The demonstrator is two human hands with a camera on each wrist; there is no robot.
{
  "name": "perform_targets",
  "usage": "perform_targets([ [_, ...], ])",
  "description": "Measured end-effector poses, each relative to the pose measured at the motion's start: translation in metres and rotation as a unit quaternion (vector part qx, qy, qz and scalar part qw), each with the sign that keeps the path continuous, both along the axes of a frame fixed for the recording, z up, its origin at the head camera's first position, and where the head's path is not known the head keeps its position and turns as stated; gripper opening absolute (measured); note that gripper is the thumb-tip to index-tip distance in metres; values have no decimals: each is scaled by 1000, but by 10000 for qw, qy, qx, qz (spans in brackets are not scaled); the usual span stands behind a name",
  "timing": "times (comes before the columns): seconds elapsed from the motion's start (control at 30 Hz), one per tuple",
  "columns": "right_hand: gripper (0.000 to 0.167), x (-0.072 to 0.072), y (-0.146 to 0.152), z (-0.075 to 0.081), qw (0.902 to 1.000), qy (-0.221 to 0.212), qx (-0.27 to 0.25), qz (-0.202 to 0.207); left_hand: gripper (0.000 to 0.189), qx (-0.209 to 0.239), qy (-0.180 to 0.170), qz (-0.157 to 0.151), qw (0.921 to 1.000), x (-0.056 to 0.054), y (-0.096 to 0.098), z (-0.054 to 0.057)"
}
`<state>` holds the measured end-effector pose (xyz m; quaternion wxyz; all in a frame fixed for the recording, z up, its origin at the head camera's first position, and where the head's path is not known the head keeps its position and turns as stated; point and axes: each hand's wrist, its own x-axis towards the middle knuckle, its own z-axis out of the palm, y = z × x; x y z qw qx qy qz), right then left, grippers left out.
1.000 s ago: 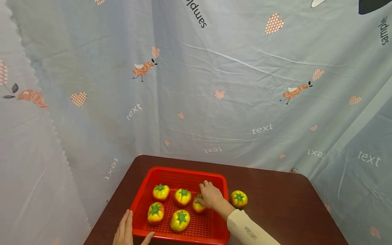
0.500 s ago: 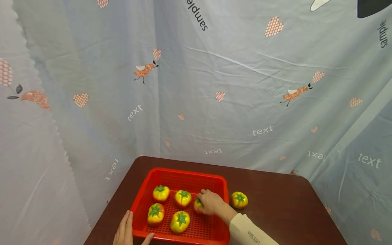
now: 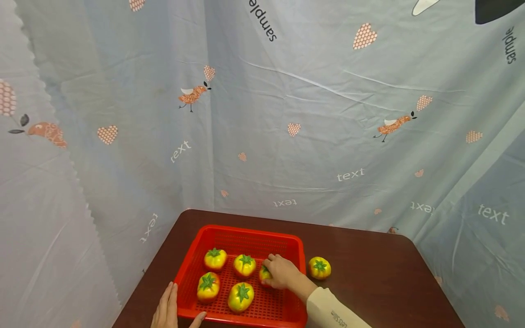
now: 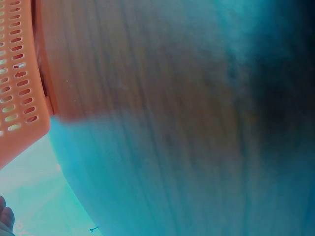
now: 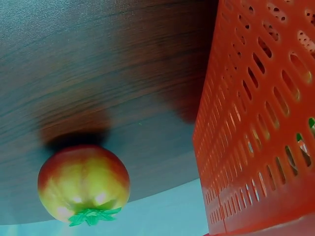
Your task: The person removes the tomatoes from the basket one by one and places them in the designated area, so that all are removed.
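A red perforated plastic basket (image 3: 254, 232) stands on the table with several yellow-and-red tomatoes in it, each topped by a green star-shaped calyx. Inside its right part, my right hand (image 3: 282, 272) curls its fingers round one tomato (image 3: 264, 275), which the hand partly covers. My left hand (image 3: 166, 307) lies at the basket's near left corner, fingers straight along the outer side and thumb by the front rim. Another tomato (image 3: 319, 268) sits on the table just outside the basket's right wall; it also appears in the right wrist view, beside the basket wall (image 5: 266, 123).
The dark brown wooden table (image 3: 377, 273) extends to the right of the basket. A pale blue printed curtain (image 3: 262, 114) hangs behind it and along both sides. In the basket, two tomatoes are at the left and two more near the middle.
My right hand has shifted slightly toward the near side and closed further over the tomato in the basket. The left hand and the basket stay where they were.
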<state>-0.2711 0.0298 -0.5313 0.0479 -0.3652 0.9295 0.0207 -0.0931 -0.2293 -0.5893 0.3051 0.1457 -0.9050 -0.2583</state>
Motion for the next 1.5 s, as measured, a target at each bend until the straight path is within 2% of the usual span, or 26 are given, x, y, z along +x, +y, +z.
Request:
perform_targets([
  [0.37, 51, 1, 0, -3, 9999, 67, -38, -71, 122, -28, 154, -6, 9999, -1, 0, 0],
  [0.67, 51, 1, 2, -2, 9998, 153, -70, -50, 122, -49, 125, -108, 9999, -3, -1, 1],
  [1.17, 50, 3, 3, -4, 9996, 258, -66, 40, 121, -49, 129, -90, 9999, -2, -1, -1],
  [1.27, 51, 2, 4, 3, 9993, 351, -86, 100, 120, -67, 107, -87, 9999, -2, -1, -1],
  [1.5, 55, -7, 3, 40, 9967, 625, -513, 82, 122, -11, 92, -87, 9999, -1, -2, -1],
])
